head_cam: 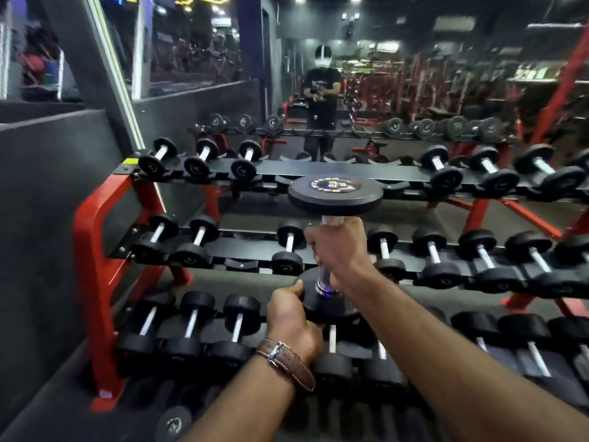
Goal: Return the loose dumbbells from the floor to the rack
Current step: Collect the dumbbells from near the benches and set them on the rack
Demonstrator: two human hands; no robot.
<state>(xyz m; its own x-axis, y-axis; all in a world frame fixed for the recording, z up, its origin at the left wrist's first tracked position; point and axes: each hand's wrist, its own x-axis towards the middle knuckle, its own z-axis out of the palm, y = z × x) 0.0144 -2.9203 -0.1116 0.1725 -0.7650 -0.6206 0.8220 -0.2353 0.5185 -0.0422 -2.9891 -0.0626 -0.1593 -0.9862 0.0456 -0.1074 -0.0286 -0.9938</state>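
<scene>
I hold a black dumbbell (334,194) upright in front of the red-and-black three-tier rack (95,244). My right hand (338,250) is wrapped around its chrome handle. My left hand (294,317), with a brown watch strap on the wrist, cups the edge of its lower head from underneath. The upper head faces me and shows a round label. The dumbbell hangs level with the middle and top tiers, near an empty cradle on the top tier (318,169). One loose dumbbell (173,425) lies on the floor at the bottom left.
Each tier carries several black dumbbells at the left and right. A mirror (414,74) behind the rack reflects the gym machines and a person in black. A dark padded wall (47,218) stands to the left. The rack's red foot (105,397) rests on the floor.
</scene>
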